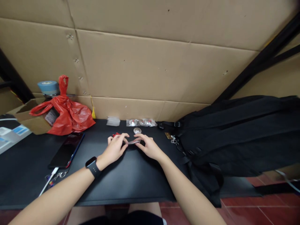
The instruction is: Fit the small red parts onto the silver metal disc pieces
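Note:
Between my two hands is a small flat packet [134, 142] that looks like clear plastic with something shiny in it. My left hand [114, 146] pinches its left end with thumb and fingers. The right end is pinched by my right hand [149, 147]. Just beyond the packet lies a round silvery disc [137, 130] with a raised middle. Several similar discs in clear wrappers [141, 122] lie in a row near the cardboard wall. Left of them sits a stack of clear plastic sleeves [113, 121]. Small red items [116, 134] are partly hidden behind my left hand.
A phone [67, 150] with a white cable lies to the left on the black table [112, 187]. Behind it, a red plastic bag [70, 114] leans on a cardboard box [32, 117]. A black backpack [234, 134] fills the right side, with keys [173, 140] beside it.

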`<state>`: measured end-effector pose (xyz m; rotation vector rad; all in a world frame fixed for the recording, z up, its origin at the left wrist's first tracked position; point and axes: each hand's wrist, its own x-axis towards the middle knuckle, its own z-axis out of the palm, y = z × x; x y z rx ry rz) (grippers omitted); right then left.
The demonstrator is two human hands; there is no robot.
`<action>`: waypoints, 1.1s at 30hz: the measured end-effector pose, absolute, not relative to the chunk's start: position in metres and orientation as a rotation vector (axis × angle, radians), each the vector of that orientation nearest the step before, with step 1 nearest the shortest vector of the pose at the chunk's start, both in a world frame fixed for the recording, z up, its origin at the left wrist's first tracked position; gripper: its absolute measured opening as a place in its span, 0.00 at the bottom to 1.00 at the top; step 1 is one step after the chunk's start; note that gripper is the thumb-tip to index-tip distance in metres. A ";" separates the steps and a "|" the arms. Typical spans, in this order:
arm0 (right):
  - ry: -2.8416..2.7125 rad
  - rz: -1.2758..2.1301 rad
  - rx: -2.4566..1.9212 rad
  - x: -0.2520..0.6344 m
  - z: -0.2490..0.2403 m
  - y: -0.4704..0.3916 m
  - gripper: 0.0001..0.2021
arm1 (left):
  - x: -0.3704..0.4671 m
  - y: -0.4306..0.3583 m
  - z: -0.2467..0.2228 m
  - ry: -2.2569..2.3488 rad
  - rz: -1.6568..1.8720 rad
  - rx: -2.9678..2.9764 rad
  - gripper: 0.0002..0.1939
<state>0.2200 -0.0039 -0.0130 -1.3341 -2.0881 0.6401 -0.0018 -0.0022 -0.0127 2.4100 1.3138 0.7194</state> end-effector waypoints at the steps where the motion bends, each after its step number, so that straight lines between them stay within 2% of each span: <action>1: -2.061 0.684 -1.327 0.221 -0.013 -0.004 0.18 | -0.003 -0.001 -0.012 1.333 0.733 2.368 0.16; 7: -2.025 0.741 -1.347 0.222 -0.013 -0.002 0.22 | -0.004 -0.001 -0.002 1.408 0.723 2.203 0.14; 13: -1.847 0.818 -1.281 0.219 -0.017 0.002 0.19 | -0.001 -0.002 -0.001 1.402 0.830 2.136 0.14; 18: -1.703 0.956 -1.211 0.217 -0.016 0.002 0.20 | -0.002 -0.002 0.000 1.377 0.890 2.110 0.14; 33: -1.405 1.075 -1.138 0.218 -0.013 0.013 0.25 | -0.009 -0.002 0.010 1.448 0.967 2.157 0.13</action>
